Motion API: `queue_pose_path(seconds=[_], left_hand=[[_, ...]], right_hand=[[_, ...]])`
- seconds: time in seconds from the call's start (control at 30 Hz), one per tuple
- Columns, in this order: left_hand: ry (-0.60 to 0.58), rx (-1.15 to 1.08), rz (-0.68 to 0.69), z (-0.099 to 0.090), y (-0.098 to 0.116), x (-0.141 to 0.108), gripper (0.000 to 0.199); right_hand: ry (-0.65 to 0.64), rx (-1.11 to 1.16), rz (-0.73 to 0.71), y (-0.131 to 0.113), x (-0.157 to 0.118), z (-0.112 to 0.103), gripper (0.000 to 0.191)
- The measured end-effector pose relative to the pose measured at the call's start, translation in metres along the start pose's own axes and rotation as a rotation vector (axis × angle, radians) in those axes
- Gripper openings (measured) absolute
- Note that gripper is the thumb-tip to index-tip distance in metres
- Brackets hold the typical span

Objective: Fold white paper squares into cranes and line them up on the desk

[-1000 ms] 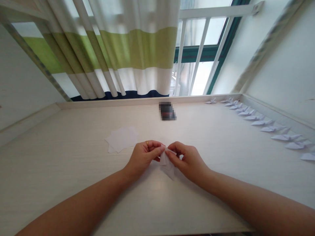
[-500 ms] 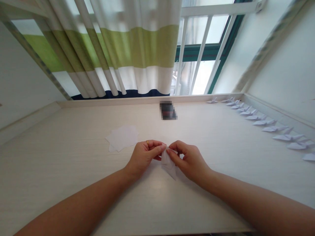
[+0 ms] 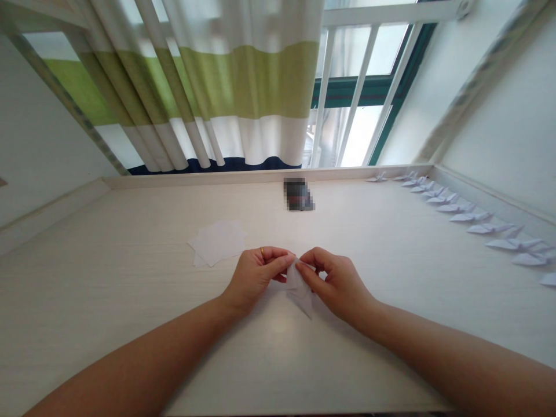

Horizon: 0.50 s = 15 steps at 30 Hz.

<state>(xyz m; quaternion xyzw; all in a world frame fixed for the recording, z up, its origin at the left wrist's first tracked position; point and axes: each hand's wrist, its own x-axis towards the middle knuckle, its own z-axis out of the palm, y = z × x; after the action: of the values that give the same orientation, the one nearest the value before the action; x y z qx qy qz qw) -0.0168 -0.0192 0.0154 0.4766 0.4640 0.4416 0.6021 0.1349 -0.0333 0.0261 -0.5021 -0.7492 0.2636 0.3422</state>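
A folded piece of white paper is held between my two hands at the centre of the table, its pointed lower end hanging toward me. My left hand, with a gold ring on one finger, pinches the paper's top from the left. From the right, my right hand pinches the same top part between thumb and fingers. The fingertips of both hands are close together there. Beyond my left hand lies a loose pile of white paper sheets.
Several folded paper cranes stand in a row along the right side of the white table. A blurred dark object lies near the raised back edge. Behind are a curtain and white window bars.
The whole view has shifted very slightly. Both hands keep their pinch on the folded paper, with hardly any visible movement.
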Motion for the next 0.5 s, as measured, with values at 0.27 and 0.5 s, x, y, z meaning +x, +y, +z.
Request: queue_pose_path(seconds=[0.27, 0.5], left_hand=[[-0.003, -0.030, 0.002, 0.0007, 0.0012, -0.0003, 0.018], [0.069, -0.052, 0.029, 0.0024, 0.0022, -0.0013, 0.018]], right_hand=[[-0.019, 0.084, 0.049, 0.0000, 0.0006, -0.0004, 0.015], [-0.056, 0.236, 0.153, 0.0038, 0.0039, 0.0052, 0.026]])
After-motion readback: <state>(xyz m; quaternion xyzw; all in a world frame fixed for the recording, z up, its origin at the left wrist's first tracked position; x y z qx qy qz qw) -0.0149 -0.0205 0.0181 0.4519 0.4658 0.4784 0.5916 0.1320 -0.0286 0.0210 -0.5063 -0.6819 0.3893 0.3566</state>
